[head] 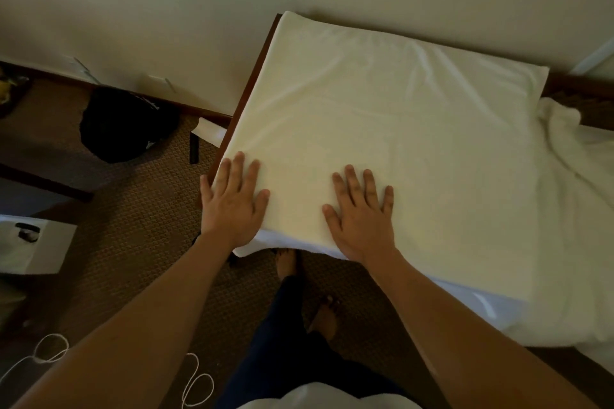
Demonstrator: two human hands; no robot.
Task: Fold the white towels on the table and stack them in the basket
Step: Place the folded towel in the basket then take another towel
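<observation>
Head view is filled mostly by a broad white terry towel (382,149), spread flat in a rough square over a dark brown wooden table (252,76) that is set against a pale wall. Its near edge overhangs the table front, where a second layer shows beneath, so one fold is judged already made. A smoothing step appears to be in hand. A heap of crumpled white towels (578,209) is seen just beside it at the right, touching its right edge and not yet folded. No basket can be made out; a white box-like object (33,245) stands on the patterned brown carpet (139,215) at the far left, but what it is cannot be told.

The left hand (232,205) is laid flat with fingers straight and spread on the near left corner, its thumb at the table edge. The right hand (360,215) is pressed flat, fingers likewise spread, near the middle of the near edge. Nothing is gripped by either.

For the next move, an edge would have to be pinched and carried across to halve the cloth.

No brand, label or legible writing is shown.
</observation>
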